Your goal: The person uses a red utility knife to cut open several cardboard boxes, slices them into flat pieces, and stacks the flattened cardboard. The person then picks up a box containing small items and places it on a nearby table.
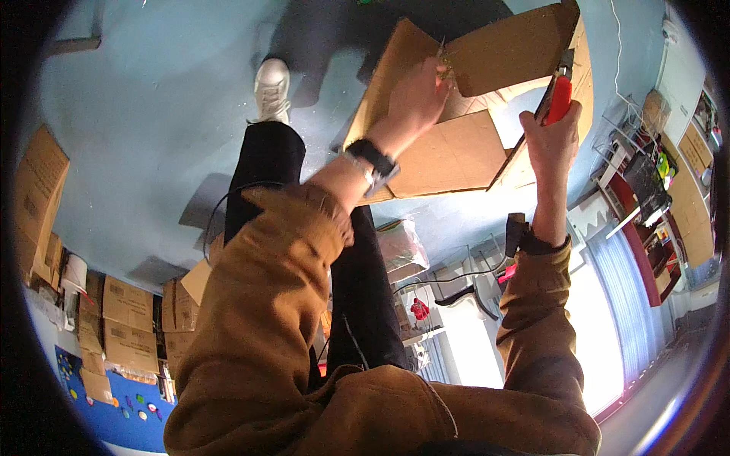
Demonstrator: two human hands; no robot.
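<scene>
An open cardboard box (447, 154) with raised flaps stands on the floor before me. My left hand (419, 94) reaches over its left side, fingers curled on a small crumpled, translucent strip (446, 65) that looks like packing tape. A brown flap (513, 48) rises just beyond those fingertips. At the box's right side, my right hand (552, 137) grips a red-handled tool (560, 101). Its metal part lies along the dark edge of the right flap, and its exact kind is unclear. Bright light falls through a gap in the box.
My white shoe (272, 88) is on the blue-grey floor (154, 114) left of the box. Stacked cartons (130, 325) line the left. A plastic-wrapped box (402, 248) sits below the cardboard box. Cluttered shelves (656, 199) and a white cable (619, 51) are at right.
</scene>
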